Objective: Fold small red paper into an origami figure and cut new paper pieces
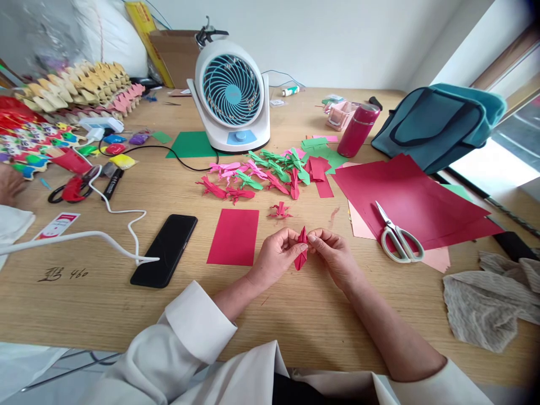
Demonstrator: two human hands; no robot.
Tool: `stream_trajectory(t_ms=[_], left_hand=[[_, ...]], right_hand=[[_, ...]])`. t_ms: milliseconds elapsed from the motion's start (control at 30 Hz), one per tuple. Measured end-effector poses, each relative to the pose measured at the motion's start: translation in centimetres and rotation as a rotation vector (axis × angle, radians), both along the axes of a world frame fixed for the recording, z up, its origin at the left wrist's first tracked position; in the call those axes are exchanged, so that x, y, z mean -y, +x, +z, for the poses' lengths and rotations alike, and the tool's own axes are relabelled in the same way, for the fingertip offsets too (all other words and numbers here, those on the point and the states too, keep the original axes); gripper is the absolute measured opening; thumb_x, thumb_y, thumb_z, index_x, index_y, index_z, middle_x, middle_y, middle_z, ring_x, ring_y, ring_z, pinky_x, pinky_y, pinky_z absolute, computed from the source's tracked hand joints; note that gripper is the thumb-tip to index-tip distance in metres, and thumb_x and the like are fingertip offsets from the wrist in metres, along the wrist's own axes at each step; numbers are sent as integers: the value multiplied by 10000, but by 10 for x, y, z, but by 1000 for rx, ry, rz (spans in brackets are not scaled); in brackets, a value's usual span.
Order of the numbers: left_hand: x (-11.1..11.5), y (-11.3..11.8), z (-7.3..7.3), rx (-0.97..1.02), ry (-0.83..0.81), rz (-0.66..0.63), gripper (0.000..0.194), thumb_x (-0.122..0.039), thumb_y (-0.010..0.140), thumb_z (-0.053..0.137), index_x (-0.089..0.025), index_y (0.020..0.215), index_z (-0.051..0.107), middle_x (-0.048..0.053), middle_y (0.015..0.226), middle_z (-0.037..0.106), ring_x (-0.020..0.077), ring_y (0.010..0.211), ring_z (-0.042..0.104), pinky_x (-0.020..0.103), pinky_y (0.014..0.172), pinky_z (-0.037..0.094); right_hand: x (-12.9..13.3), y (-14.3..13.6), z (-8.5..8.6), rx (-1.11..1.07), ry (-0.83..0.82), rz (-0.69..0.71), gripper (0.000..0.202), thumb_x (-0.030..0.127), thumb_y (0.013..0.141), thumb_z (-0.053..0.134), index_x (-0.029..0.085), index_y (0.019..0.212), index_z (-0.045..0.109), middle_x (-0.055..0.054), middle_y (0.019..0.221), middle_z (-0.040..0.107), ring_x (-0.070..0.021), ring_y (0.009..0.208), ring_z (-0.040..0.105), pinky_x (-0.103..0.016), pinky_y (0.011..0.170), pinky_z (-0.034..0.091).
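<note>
Both my hands hold a small folded piece of red paper [301, 253] just above the wooden table [105, 304]. My left hand [276, 259] pinches its left side and my right hand [333, 253] pinches its top right. A flat red paper rectangle [234, 236] lies just left of my left hand. One finished red origami figure [279, 211] sits behind my hands. Further back lies a heap of several pink, green and red origami figures [257, 174].
White-handled scissors [399, 236] lie on large red sheets [413, 199] to the right. A black phone [165, 248] with a white cable [113, 225] lies left. A desk fan [232, 95], red bottle [358, 129], blue bag [439, 121] and grey cloth [489, 298] stand around. Another person's hand [9, 183] is at the far left.
</note>
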State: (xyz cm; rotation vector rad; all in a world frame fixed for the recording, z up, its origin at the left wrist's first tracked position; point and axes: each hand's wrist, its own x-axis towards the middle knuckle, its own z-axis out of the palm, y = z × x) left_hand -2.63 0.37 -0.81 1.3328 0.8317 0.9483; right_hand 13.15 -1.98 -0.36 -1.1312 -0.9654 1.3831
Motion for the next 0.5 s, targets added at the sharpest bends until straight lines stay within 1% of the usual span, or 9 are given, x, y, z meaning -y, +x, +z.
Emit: stream_trajectory(t_ms=[200, 367, 500], left_hand=[[0, 1, 0, -23, -11, 8, 259, -374, 822, 708, -153, 822, 574, 3, 745, 647, 113, 688, 595, 225, 652, 457], [0, 1, 0, -25, -21, 16, 246, -359, 820, 703, -153, 814, 570, -4, 732, 627, 108, 675, 577, 224, 641, 448], [1, 2, 1, -25, -23, 27, 257, -373, 818, 707, -155, 817, 572, -5, 729, 620, 109, 679, 571, 228, 647, 447]], right_hand=[[-1, -2, 2, 37, -1, -19, 354, 524, 724, 783, 194, 709, 654, 27, 617, 551, -116, 590, 459, -254, 607, 389], [1, -3, 3, 57, 11, -19, 361, 533, 755, 754, 187, 721, 661, 22, 634, 552, -115, 600, 457, -251, 611, 384], [1, -3, 3, 57, 8, -25, 352, 526, 750, 763, 189, 729, 664, 18, 640, 557, -117, 608, 459, -252, 611, 385]])
